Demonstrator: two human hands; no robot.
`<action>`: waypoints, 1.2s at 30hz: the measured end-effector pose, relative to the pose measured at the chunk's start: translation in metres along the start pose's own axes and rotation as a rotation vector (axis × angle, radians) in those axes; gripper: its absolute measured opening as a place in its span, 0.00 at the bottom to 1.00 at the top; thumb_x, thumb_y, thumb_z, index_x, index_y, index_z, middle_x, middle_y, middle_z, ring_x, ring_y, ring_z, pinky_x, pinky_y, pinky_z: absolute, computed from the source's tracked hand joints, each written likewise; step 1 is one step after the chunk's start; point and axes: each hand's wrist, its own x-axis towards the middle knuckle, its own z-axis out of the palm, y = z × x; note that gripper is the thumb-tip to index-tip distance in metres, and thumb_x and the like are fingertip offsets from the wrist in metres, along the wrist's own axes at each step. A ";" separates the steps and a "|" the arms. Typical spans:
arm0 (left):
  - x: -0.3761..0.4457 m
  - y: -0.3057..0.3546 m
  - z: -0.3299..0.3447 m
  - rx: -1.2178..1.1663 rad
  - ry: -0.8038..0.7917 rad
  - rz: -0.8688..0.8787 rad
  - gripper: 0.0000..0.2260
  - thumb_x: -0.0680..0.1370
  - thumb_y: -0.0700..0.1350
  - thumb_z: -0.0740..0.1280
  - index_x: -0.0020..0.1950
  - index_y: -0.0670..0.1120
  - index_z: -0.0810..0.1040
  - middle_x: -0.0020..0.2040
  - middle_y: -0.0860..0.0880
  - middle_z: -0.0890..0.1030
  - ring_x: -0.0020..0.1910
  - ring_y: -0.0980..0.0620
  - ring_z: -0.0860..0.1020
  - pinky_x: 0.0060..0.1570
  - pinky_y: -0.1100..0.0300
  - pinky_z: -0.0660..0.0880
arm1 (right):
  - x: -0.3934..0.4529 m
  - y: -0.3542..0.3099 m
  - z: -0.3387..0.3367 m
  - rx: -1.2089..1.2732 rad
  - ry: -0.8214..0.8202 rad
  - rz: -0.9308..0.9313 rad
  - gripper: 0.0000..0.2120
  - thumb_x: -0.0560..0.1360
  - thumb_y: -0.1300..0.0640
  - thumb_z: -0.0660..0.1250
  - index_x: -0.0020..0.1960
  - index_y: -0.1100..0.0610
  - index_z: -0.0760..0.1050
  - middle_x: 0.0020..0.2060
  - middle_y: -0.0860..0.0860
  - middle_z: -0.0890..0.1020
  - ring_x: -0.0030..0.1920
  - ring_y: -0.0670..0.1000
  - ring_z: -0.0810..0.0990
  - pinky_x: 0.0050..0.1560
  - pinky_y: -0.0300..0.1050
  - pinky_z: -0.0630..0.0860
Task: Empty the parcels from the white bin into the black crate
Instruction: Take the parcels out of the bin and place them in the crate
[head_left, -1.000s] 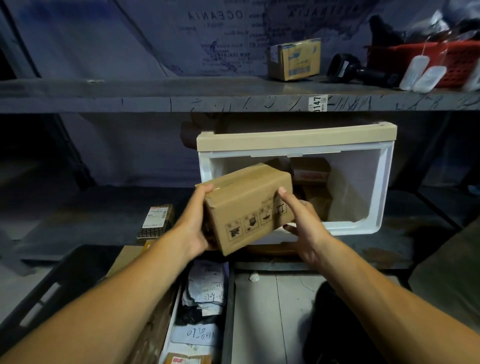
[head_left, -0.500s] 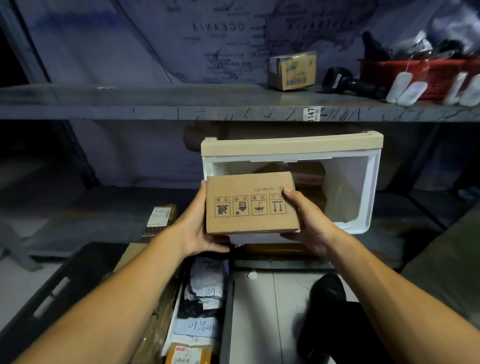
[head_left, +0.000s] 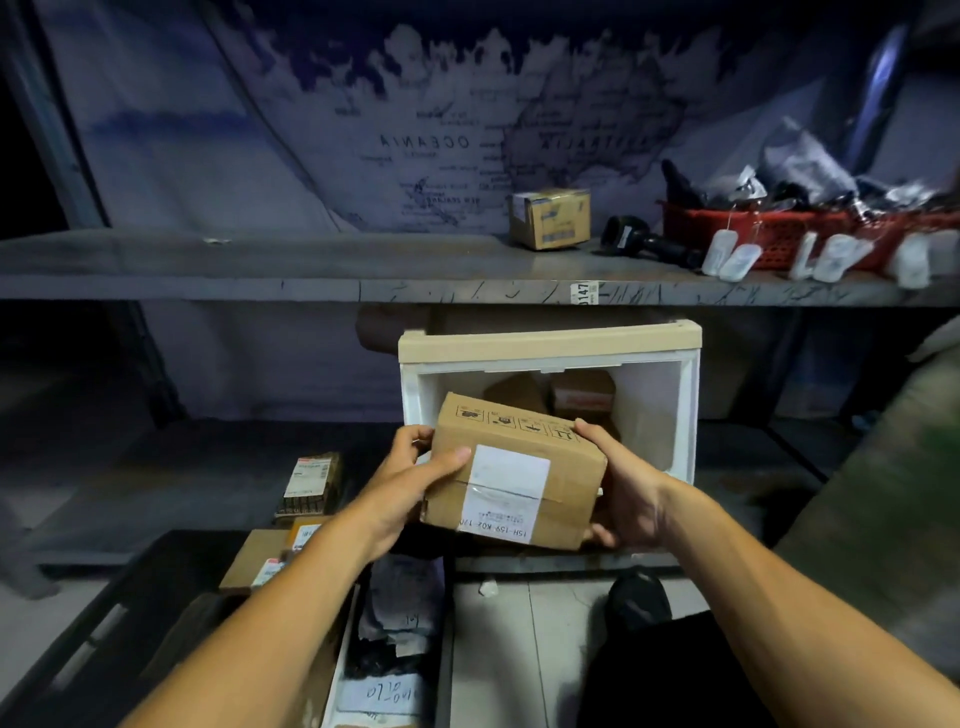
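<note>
Head view: a cardboard parcel (head_left: 511, 475) is gripped between both bare hands in front of the white bin (head_left: 550, 345).

The parcel is clasped at its left end by the left hand (head_left: 410, 480), thumb laid across the top face beside a white shipping label (head_left: 501, 491), and is cupped from the right and underneath by the right hand (head_left: 623, 493). It is held tilted, its row of printed handling symbols turned upward. More brown parcels (head_left: 582, 397) are seen inside the open-fronted bin on the lower shelf. The black crate (head_left: 111, 618), already loaded with parcels, is placed below at lower left. A small box (head_left: 549, 218) and a red basket (head_left: 789, 231) are kept on the upper shelf (head_left: 260, 270).
</note>
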 end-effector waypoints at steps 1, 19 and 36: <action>-0.001 0.001 -0.002 0.008 -0.010 0.024 0.37 0.58 0.60 0.79 0.63 0.53 0.71 0.63 0.48 0.80 0.57 0.51 0.82 0.46 0.56 0.79 | -0.004 -0.002 0.000 -0.026 -0.006 -0.004 0.36 0.73 0.25 0.58 0.62 0.54 0.77 0.47 0.59 0.80 0.30 0.56 0.83 0.23 0.37 0.71; 0.008 -0.023 -0.006 -0.153 0.045 -0.090 0.31 0.69 0.61 0.77 0.69 0.60 0.71 0.56 0.51 0.86 0.60 0.46 0.81 0.60 0.40 0.77 | 0.019 -0.010 0.012 -0.003 -0.055 -0.230 0.40 0.64 0.22 0.64 0.62 0.52 0.78 0.59 0.56 0.83 0.59 0.56 0.80 0.55 0.55 0.77; -0.002 -0.032 0.011 -0.287 -0.055 -0.282 0.52 0.54 0.73 0.78 0.74 0.54 0.70 0.72 0.44 0.74 0.72 0.36 0.69 0.64 0.27 0.65 | 0.019 -0.015 0.042 -0.068 0.005 -0.476 0.28 0.74 0.46 0.74 0.71 0.45 0.68 0.62 0.50 0.80 0.59 0.52 0.78 0.60 0.56 0.75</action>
